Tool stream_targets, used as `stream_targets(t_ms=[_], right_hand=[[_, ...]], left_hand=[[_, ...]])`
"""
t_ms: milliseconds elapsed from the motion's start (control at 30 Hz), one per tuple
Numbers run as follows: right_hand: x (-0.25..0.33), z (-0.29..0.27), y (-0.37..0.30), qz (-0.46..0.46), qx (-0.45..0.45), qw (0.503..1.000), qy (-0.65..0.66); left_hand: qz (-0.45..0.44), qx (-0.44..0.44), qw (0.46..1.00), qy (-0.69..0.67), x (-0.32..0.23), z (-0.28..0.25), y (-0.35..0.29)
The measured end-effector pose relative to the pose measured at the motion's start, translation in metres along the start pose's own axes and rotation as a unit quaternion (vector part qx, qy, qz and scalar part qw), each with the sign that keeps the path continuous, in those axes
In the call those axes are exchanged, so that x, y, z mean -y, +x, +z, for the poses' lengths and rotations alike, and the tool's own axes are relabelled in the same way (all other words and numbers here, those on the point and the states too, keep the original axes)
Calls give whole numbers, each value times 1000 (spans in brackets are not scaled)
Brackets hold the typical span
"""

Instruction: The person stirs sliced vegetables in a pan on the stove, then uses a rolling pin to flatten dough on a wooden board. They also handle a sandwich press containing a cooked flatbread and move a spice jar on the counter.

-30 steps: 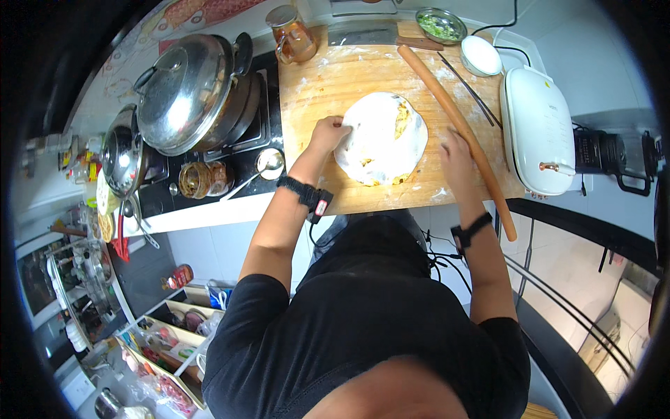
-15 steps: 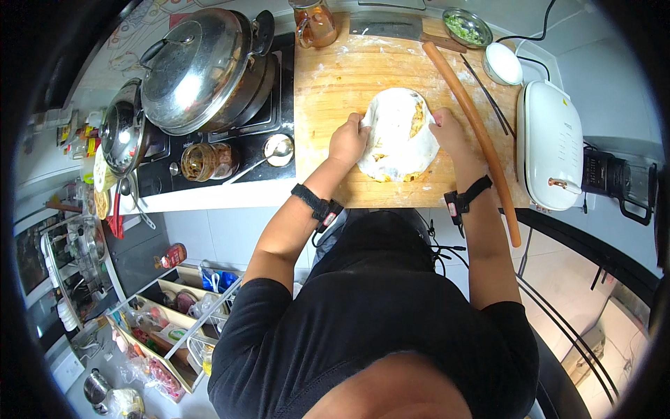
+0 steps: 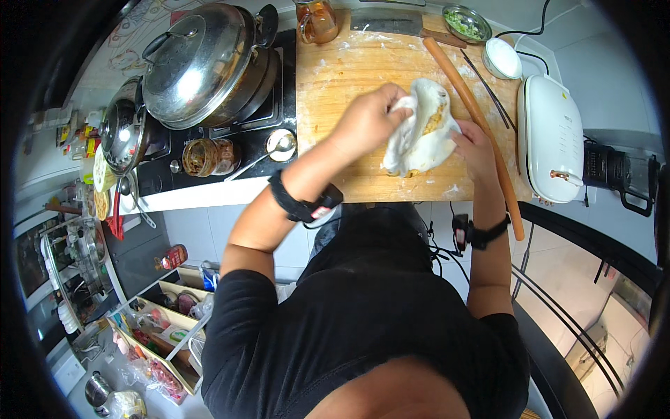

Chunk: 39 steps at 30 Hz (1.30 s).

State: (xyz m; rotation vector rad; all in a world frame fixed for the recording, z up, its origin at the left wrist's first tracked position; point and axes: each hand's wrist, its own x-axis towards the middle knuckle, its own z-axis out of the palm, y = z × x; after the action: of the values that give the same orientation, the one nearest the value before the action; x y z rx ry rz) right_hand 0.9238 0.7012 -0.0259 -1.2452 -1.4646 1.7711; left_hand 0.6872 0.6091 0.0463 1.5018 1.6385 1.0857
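A soft white sheet of dough (image 3: 434, 143) with a yellowish-brown filling showing through lies partly lifted off the wooden board (image 3: 335, 77). My left hand (image 3: 373, 119) pinches its left side and holds that edge raised and folded over. At the right edge of the dough, my right hand (image 3: 476, 148) grips the rim between thumb and fingers. A long wooden rolling pin (image 3: 474, 115) slants down the board just right of my right hand. Beyond it lie dark chopsticks (image 3: 492, 91).
A cleaver (image 3: 387, 24) lies along the board's far edge, near a glass jug (image 3: 316, 21). A bowl of chopped greens (image 3: 466, 24) and a white bowl (image 3: 502, 58) stand far right, by a white electric griddle (image 3: 551, 140). On the left are a large lidded pot (image 3: 199, 70) and a jar (image 3: 200, 158).
My left hand has risen and moved right, lifting the dough's left side into a fold. The dough has shifted to the right, and my right hand has moved right with it.
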Motion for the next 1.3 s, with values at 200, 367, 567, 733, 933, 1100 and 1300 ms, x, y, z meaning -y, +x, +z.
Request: stream_targets(t_ms=[200, 367, 567, 733, 933, 1100, 1300], right_hand=[[-18, -10, -56, 12, -67, 992, 110], [-70, -60, -46, -127, -176, 892, -396], [-87, -103, -40, -186, -228, 775, -559], [-89, -114, -23, -67, -266, 766, -582], [-77, -105, -45, -202, -195, 790, -545], [-74, -45, -74, -184, -112, 808, -549], [-70, -16, -76, -197, -55, 813, -546]], left_hand=[[-56, 186, 980, 45, 39, -33, 87], [-111, 250, 890, 365, 106, -13, 109], [117, 118, 908, 384, 103, 42, 32], [70, 59, 923, 374, 93, 48, 1], [123, -147, 933, 304, 83, 0, 2], [189, -111, 922, 321, 82, -1, -9], [120, -79, 918, 370, 121, 19, -28]])
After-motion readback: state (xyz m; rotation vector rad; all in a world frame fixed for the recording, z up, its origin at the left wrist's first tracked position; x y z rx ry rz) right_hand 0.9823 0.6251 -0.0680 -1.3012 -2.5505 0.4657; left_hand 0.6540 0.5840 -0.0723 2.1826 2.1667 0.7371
